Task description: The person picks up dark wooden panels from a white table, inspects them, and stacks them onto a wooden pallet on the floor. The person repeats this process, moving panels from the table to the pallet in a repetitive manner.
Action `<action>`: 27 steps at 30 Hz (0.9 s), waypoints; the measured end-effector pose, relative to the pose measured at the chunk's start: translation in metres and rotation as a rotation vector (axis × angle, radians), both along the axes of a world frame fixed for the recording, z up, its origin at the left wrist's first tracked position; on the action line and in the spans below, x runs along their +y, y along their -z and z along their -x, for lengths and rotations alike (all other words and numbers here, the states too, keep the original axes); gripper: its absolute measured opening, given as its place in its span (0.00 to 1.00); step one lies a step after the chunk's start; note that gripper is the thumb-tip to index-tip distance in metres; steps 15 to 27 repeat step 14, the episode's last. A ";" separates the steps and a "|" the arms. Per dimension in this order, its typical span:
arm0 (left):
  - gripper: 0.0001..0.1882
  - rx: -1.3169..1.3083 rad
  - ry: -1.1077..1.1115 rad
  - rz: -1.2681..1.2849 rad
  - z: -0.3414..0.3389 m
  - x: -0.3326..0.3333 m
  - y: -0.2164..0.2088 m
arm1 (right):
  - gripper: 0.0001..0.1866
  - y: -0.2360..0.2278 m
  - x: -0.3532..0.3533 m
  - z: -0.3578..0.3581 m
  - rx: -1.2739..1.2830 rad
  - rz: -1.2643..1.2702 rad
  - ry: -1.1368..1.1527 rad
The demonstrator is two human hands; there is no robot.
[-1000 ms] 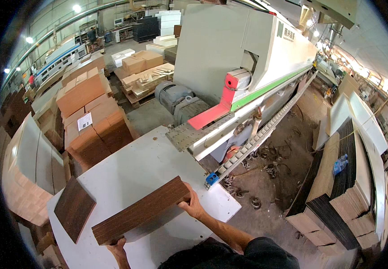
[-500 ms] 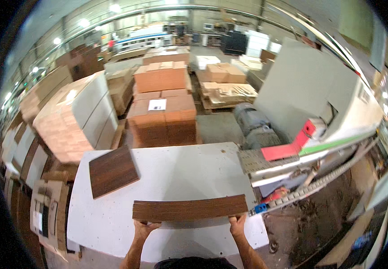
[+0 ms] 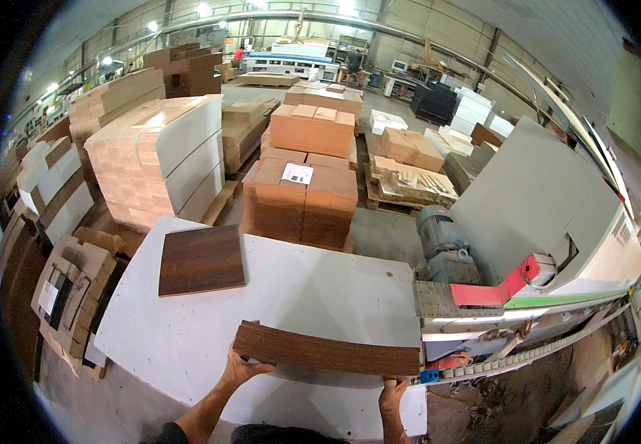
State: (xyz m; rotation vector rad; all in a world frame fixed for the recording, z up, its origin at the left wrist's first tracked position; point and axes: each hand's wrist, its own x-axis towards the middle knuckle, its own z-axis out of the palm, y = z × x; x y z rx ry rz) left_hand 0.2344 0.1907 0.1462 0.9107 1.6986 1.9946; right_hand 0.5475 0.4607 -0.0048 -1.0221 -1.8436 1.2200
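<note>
A long dark brown wood-grain board (image 3: 328,351) is held edge-on across my body, over the near part of a white tabletop (image 3: 320,277). My left hand (image 3: 245,368) grips its left end, thumb along the near underside and fingertips showing over the far top corner. Beneath the right end, my right hand (image 3: 392,394) is closed on the board's lower edge, its fingers partly hidden. Whether this is one thick board or several stacked I cannot tell. Another dark brown panel (image 3: 202,260) lies flat at the table's far left.
On the right stands a machine with a grey panel (image 3: 535,200), a red bracket (image 3: 492,289), a motor (image 3: 442,235) and a cable chain (image 3: 505,364). Brown board stacks (image 3: 298,203) stand beyond the table, a pale stack (image 3: 150,163) at left. Cardboard (image 3: 76,296) sits left of the table.
My view has tilted and turned, so the surroundings sit differently. The board now slopes down toward the right in the picture, and both hands still hold it.
</note>
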 end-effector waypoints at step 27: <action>0.43 0.024 0.063 0.170 0.006 -0.007 0.006 | 0.56 -0.026 -0.014 0.009 0.189 0.203 0.072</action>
